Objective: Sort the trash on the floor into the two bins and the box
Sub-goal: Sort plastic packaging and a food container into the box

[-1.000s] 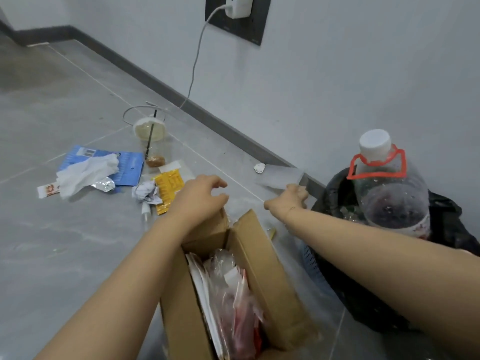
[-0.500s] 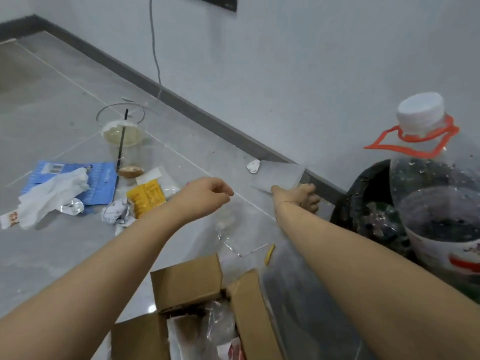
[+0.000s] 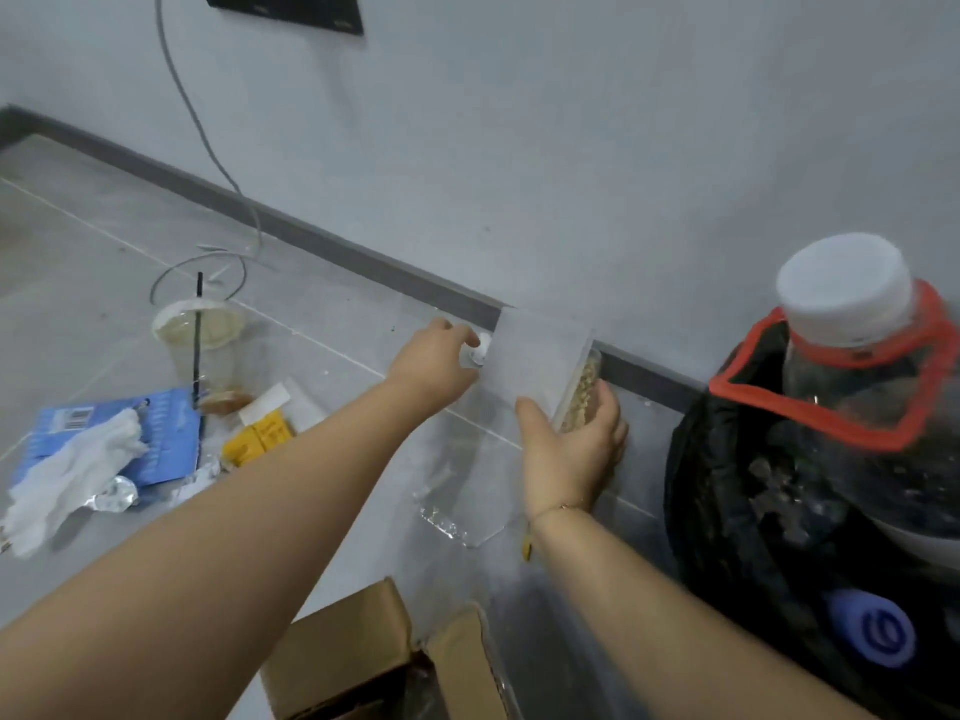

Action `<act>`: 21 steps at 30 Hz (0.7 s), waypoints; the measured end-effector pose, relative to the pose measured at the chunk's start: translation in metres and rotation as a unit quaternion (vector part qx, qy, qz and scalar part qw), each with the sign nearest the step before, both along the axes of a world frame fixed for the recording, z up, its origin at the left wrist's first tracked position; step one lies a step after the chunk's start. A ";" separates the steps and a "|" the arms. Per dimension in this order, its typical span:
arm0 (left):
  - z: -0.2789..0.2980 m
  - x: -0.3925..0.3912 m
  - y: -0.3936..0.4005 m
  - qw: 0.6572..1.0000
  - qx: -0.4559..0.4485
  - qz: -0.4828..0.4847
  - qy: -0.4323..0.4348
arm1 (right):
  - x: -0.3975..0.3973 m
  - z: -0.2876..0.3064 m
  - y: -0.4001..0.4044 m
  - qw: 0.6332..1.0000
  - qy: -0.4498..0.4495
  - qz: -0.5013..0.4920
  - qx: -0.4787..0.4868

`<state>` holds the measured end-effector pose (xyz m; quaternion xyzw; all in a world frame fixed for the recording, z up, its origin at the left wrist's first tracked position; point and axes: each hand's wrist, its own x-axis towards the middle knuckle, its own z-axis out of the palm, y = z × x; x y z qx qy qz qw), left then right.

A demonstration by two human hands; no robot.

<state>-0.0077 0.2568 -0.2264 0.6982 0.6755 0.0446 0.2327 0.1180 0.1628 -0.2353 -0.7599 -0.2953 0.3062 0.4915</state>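
Here right hand point(image 3: 571, 449) grips clear container point(image 3: 545, 371), arm outstretched.

Two bare forearms, no sleeves, thin bracelet point(image 3: 558, 509) on the right wrist

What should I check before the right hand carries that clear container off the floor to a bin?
1. Right hand grip on the clear lidded container: ok, thumb on the near face, fingers behind it.
2. Container lid closed over the tan contents: cannot tell, the edge is blurred.
3. Left hand clear of the container: ok, it is beside it, at the small white scrap.
4. Left hand holds the scrap: cannot tell, fingers hide it.
5. Room in the black-bagged bin: not ok, a large water bottle fills its mouth.
6. Cardboard box flaps open: ok.
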 end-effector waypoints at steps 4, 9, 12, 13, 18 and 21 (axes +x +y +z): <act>-0.016 0.017 0.017 0.998 -0.027 0.051 -0.005 | 0.012 -0.004 -0.024 0.987 0.155 -0.025 0.037; -0.038 0.022 0.030 0.991 -0.014 0.125 -0.049 | 0.035 -0.019 -0.050 0.969 0.245 -0.004 0.040; -0.042 0.026 0.039 0.980 -0.021 0.181 -0.079 | 0.033 -0.020 -0.053 0.972 0.228 0.022 0.044; -0.044 0.028 0.042 0.977 -0.023 0.195 -0.087 | 0.032 -0.019 -0.054 0.976 0.213 0.031 0.041; -0.051 0.033 0.046 0.975 -0.015 0.202 -0.091 | 0.034 -0.016 -0.052 0.981 0.182 0.054 0.026; -0.041 0.027 0.040 0.974 -0.029 0.191 -0.118 | 0.041 -0.024 -0.054 0.975 0.219 0.047 0.014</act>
